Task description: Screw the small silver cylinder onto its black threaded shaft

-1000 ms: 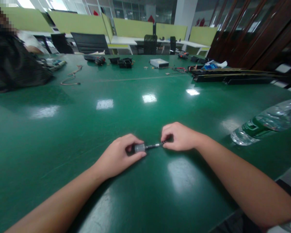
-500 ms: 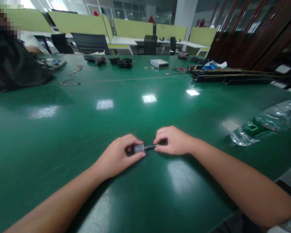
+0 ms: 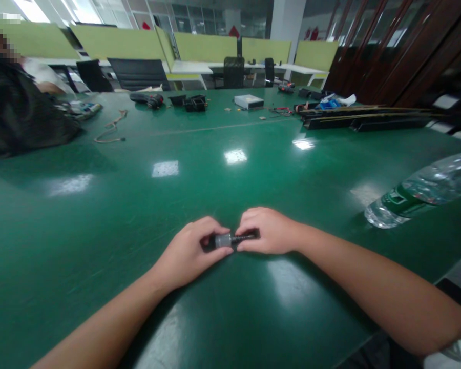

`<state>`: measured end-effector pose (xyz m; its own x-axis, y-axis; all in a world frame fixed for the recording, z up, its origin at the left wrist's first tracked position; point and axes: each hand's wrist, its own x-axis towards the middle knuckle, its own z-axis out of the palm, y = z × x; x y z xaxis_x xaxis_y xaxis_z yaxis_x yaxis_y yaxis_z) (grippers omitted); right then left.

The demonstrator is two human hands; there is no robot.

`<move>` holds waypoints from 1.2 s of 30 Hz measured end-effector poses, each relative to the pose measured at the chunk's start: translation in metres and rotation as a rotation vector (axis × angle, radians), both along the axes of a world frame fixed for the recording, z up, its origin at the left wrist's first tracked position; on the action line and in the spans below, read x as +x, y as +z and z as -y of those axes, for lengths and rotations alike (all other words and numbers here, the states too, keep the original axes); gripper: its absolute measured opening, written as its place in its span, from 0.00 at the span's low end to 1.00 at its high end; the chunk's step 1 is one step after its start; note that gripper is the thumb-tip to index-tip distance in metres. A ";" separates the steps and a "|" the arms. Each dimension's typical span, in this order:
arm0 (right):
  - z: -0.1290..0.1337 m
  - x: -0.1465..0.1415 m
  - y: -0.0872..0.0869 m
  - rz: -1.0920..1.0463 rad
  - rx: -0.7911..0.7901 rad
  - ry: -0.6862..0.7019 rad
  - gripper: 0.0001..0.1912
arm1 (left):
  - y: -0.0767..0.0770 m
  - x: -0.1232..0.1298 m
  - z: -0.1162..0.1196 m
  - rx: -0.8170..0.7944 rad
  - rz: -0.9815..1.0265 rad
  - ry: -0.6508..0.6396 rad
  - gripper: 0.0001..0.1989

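Low over the green table (image 3: 200, 189), between my two hands, lies a small black-and-grey cylinder (image 3: 223, 241). A thin dark shaft (image 3: 246, 237) sticks out of its right end. My left hand (image 3: 184, 253) is closed around the cylinder, thumb on the near side and fingers on the far side; the cylinder's left end is partly hidden in the grip. Close to the cylinder's right end, my right hand (image 3: 271, 230) pinches the shaft between thumb and fingers. The shaft's far tip reaches under the right palm. The exact kind of this object cannot be made out.
A clear plastic bottle (image 3: 418, 197) with a green label lies on its side at the right. Along the far edge are a power drill (image 3: 148, 100), black trays (image 3: 195, 103), a silver box (image 3: 249, 101) and black rails (image 3: 330, 121). A person (image 3: 19, 107) sits at far left.
My right hand has slid left along the shaft, from its tip to near the cylinder. My left hand keeps its hold. The whole view has shifted slightly.
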<state>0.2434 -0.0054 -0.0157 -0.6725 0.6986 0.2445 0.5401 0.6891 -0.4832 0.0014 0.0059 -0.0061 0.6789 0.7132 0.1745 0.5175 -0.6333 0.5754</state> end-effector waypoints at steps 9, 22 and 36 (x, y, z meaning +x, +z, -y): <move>-0.001 -0.001 -0.002 0.026 0.006 0.009 0.10 | -0.002 0.000 -0.001 0.007 0.011 0.004 0.12; -0.002 -0.003 -0.004 0.039 0.017 0.003 0.10 | 0.003 -0.001 0.001 -0.003 -0.024 -0.006 0.12; 0.001 -0.004 -0.001 0.012 -0.003 -0.013 0.08 | 0.000 0.000 0.001 0.014 0.009 0.022 0.10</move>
